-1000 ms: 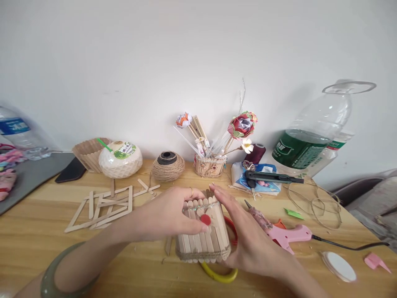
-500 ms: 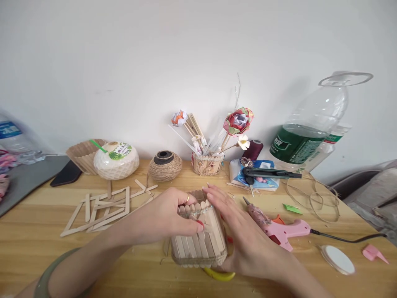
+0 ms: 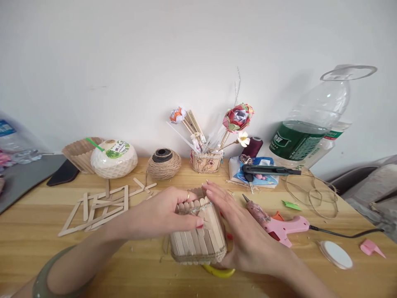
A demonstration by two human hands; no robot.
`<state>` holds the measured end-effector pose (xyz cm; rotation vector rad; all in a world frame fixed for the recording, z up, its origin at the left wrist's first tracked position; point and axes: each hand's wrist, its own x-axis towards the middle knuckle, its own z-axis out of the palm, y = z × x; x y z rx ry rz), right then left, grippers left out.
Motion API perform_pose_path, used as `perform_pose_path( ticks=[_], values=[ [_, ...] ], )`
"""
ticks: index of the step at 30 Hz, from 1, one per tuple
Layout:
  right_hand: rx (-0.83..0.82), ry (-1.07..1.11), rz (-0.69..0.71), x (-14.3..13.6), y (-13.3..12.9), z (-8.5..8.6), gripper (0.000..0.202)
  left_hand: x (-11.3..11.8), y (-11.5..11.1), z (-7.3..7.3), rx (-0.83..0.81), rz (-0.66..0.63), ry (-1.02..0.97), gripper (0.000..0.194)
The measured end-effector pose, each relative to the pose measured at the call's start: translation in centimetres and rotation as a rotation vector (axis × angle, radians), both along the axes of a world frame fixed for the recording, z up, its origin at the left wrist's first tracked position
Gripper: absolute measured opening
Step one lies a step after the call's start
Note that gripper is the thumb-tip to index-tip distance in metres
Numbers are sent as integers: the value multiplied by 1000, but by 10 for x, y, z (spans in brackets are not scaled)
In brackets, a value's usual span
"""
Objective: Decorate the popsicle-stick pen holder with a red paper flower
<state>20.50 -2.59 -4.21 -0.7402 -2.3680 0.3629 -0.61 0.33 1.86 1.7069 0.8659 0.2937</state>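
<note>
A small box made of popsicle sticks (image 3: 198, 244) is tilted between my hands above the wooden table, with twine round its lower edge and a glittery string near its rim. My left hand (image 3: 167, 211) grips the rim, fingers inside and thumb pressed on the outer front wall. A small pale piece shows by the thumb; its kind I cannot make out. My right hand (image 3: 245, 231) is wrapped round the right side and supports the box from below. Under the box, a yellow curved thing (image 3: 218, 271) is partly hidden.
Right of my hands lies a pink glue gun (image 3: 288, 227) with its cord. Loose popsicle sticks (image 3: 105, 215) lie left. Behind stand a twine ball (image 3: 164, 164), a stick pot (image 3: 206, 163) with paper flowers, a utility knife (image 3: 269, 170) and a large bottle (image 3: 297, 140).
The view has shifted slightly. Both hands keep about the same hold on the popsicle-stick box, with the left thumb still pressed against its front.
</note>
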Motion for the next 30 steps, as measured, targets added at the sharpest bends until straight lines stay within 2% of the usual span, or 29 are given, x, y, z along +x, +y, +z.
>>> perform_pose_path(
  ticks=[2,3,5,6,7,9,10,11,12,14,17,20,23,25,28,30],
  values=[
    [8,-2,-22,2,1,3,109,-3,4,0,-8,-10,-12,21],
    [9,7,-43,4,2,5,108,-6,8,-1,-24,29,-27,23],
    [8,65,-111,12,3,9,106,-12,15,-1,-61,225,-100,25],
    [5,115,-165,16,4,12,101,-16,19,-1,-63,382,-163,26],
    [6,172,-230,20,4,14,89,-19,23,-1,-61,544,-253,27],
    [-9,264,-367,27,5,17,47,-27,31,0,-56,768,-422,27],
    [-34,284,-428,29,5,18,27,-30,33,1,-53,832,-483,25],
    [-64,286,-471,30,6,18,17,-32,35,1,-58,874,-527,24],
    [-94,275,-494,29,6,18,18,-33,36,1,-75,896,-555,24],
    [-135,236,-491,25,8,17,23,-33,36,0,-140,903,-596,27],
    [-162,149,-432,14,8,12,32,-24,35,-3,-275,837,-654,41],
    [-192,25,-325,0,5,5,26,-14,36,-7,-336,746,-686,51],
    [-180,-101,-196,-17,-1,-3,14,-9,39,-14,-266,687,-675,38],
    [-145,-184,-135,-29,-5,-10,17,-10,40,-19,-218,679,-664,24],
    [-86,-290,-121,-45,-6,-22,21,-12,40,-25,-207,658,-657,23],
    [-44,-334,-146,-52,-4,-30,8,-12,40,-29,-206,630,-659,25]
  ],
)
